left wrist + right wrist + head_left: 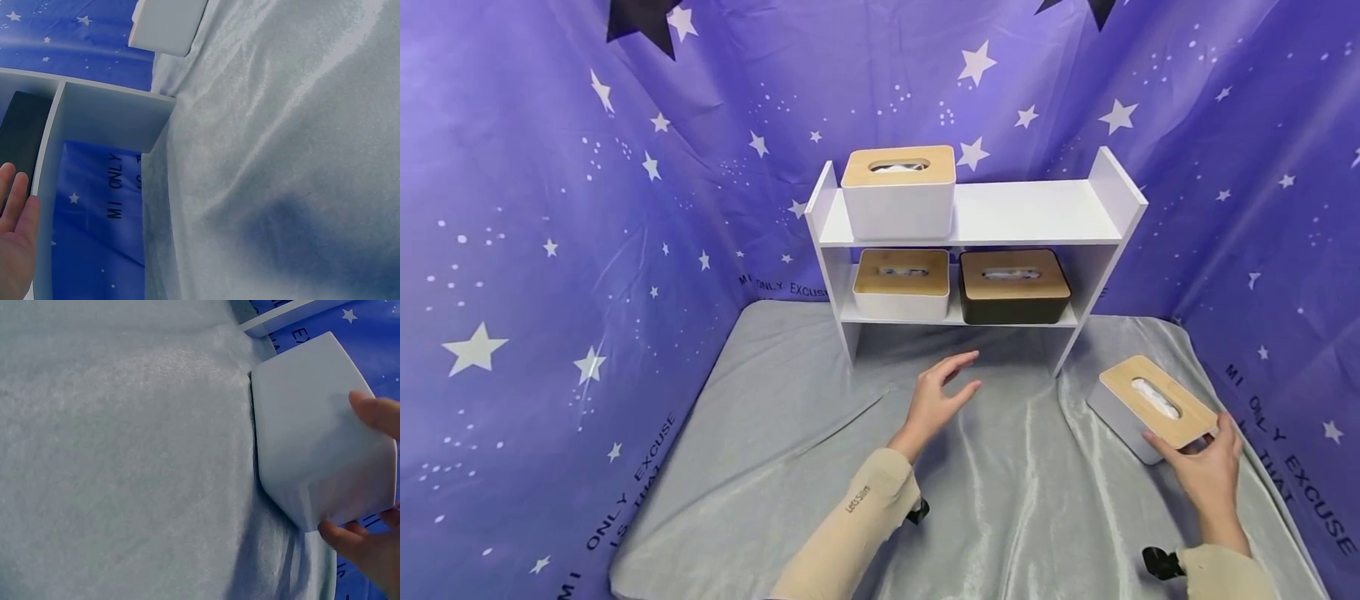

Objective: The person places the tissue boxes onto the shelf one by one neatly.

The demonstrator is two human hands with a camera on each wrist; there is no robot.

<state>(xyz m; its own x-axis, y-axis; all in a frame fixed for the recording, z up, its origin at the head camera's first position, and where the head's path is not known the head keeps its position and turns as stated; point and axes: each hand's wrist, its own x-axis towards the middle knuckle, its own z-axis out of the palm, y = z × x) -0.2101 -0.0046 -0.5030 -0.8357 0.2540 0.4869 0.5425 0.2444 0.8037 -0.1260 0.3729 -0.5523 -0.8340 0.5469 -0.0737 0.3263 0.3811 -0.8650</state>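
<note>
A white tissue box [1123,421] with a wooden lid and a tissue in its slot sits at an angle on the grey cloth, right of the shelf. My right hand [1210,471] grips its near end, thumb on the left side and fingers on the right. In the right wrist view, the box's plain white side [312,419] shows between thumb and fingers. My left hand [934,404] hovers before the shelf, thumb and fingers apart and holding nothing. In the left wrist view its fingers overlap the shelf's edge.
A white two-tier shelf [1037,212] stands at the back. On top is a white tissue box [898,208]; below are a smaller white one [901,306] and a dark one [1015,312], all wooden-lidded. Grey cloth [775,467] covers the table; purple star-printed curtains [625,208] surround it.
</note>
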